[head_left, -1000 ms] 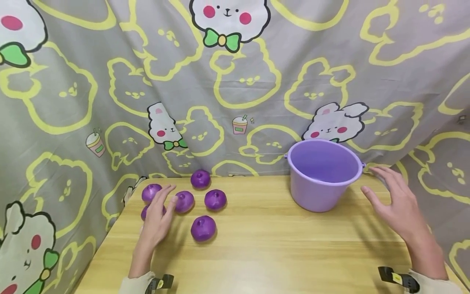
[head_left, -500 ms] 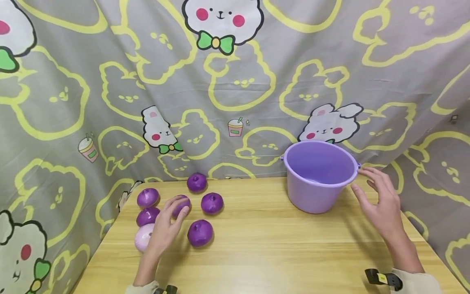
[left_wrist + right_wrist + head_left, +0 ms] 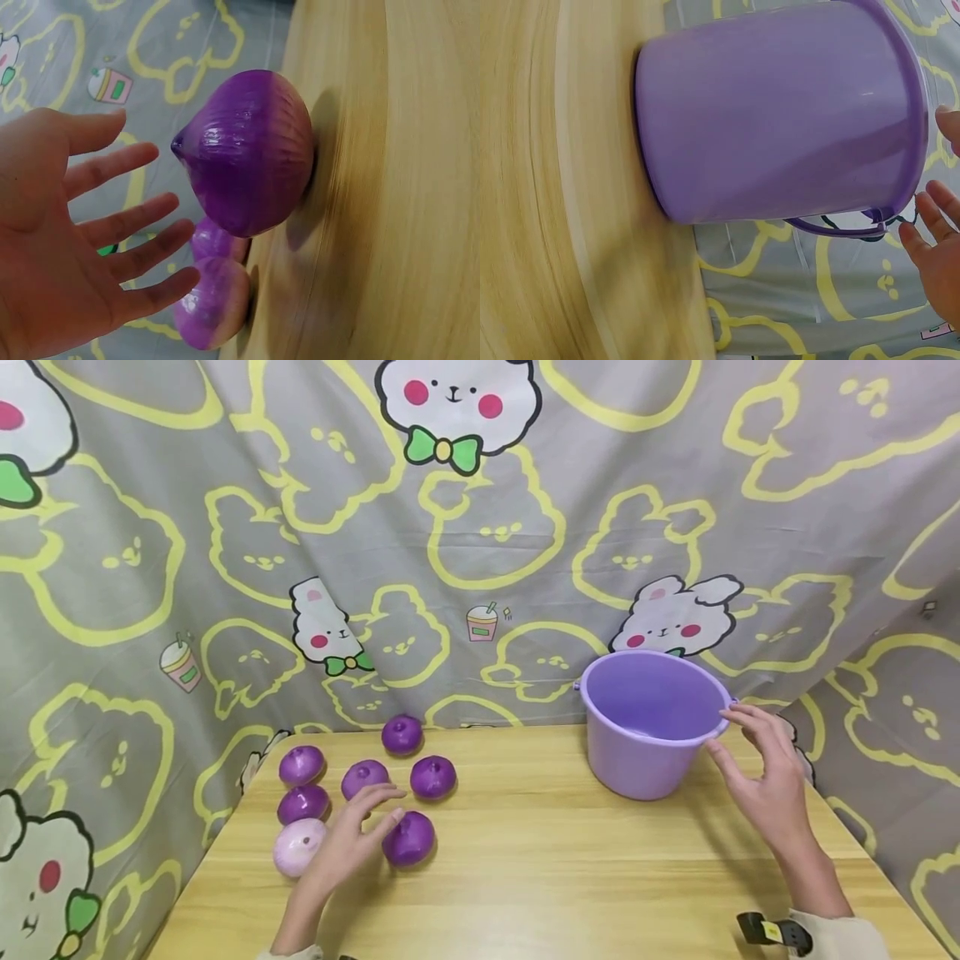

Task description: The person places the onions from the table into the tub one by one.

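My left hand (image 3: 351,842) hovers beside the front purple onion (image 3: 414,840), its fingers spread and slightly bent. In the left wrist view a gap separates the fingertips from that onion (image 3: 244,154), which rests on its side of the wooden table with its pointed tip facing the palm. At the right stands a light purple bucket (image 3: 633,768), upright. My right hand (image 3: 768,785) is at the bucket's right rim with thumb and fingers apart. Whether its fingertips touch the rim I cannot tell; the right wrist view shows the bucket (image 3: 772,120) with the fingers close to its edge.
Several more purple onions, among them one at the back (image 3: 402,734) and one at the left (image 3: 302,765), lie on the table (image 3: 525,860). A pale pinkish onion (image 3: 294,847) sits left of my left wrist. A patterned curtain (image 3: 510,560) hangs behind the table.
My left hand has moved right and toward the front onion, uncovering the pale onion and those at the left. My right hand has come closer to the bucket's rim. The view shifted slightly.
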